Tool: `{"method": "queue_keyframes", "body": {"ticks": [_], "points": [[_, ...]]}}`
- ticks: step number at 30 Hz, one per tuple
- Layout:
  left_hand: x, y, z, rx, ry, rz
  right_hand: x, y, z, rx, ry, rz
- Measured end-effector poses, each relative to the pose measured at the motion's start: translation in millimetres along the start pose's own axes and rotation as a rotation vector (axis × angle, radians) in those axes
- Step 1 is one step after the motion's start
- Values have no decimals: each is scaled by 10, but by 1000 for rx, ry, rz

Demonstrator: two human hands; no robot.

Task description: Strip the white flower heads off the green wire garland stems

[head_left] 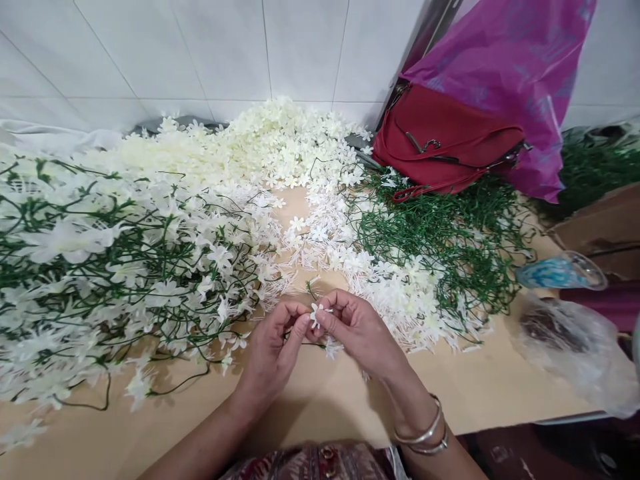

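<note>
R hand: thumb + index tips pinch a small white flower (316,315) at its near edge; R hand (367,337) likely uses tips only b/c petals are thin.
L hand: L hand (263,350) is curled, thumb + index drawn close at the flower's other side, prob. to steady it; what's betw. those tips, can't tell.
Flower: betw. both hands, above front-ctr of table (480,393); held low + close, prob. for a good view of a tiny pc.
Stemmed flowers: big heap (165,287) on L, green stems tangled thru; prob. kept apart from loose stock.
Loose blossoms: pale mound (285,143) at back by tiled wall (225,40), prob. bulk supply w/in reach.
Thin white pcs: scattered (325,230) ctr to R, near both hands, prob. for short reaches.
Green stems: tangle (410,223) on R, some white bits mixed in.
Red bag: red bag (445,133) sits behind green tangle, purple plastic (520,73) behind it; prob. out of the hands' way.
Cup: tipped clear cup w/ blue (555,273), far R, nr clear plastic bag (585,340).
</note>
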State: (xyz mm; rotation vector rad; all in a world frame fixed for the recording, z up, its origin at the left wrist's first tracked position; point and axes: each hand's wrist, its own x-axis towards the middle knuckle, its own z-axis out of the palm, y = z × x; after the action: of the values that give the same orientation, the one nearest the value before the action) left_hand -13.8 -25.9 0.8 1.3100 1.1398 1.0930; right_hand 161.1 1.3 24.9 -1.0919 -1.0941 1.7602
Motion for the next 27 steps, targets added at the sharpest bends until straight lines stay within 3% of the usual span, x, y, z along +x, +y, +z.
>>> {"method": "queue_keyframes", "body": {"ticks": [7, 18, 27], "points": [[15, -29, -6, 28, -12, 0, 20, 9, -7, -16, -2, 48], [59, 11, 22, 47, 7, 56, 84, 57, -6, 35, -20, -69], [60, 185, 20, -168, 99, 96, -239, -117, -1, -227, 223, -337]]}}
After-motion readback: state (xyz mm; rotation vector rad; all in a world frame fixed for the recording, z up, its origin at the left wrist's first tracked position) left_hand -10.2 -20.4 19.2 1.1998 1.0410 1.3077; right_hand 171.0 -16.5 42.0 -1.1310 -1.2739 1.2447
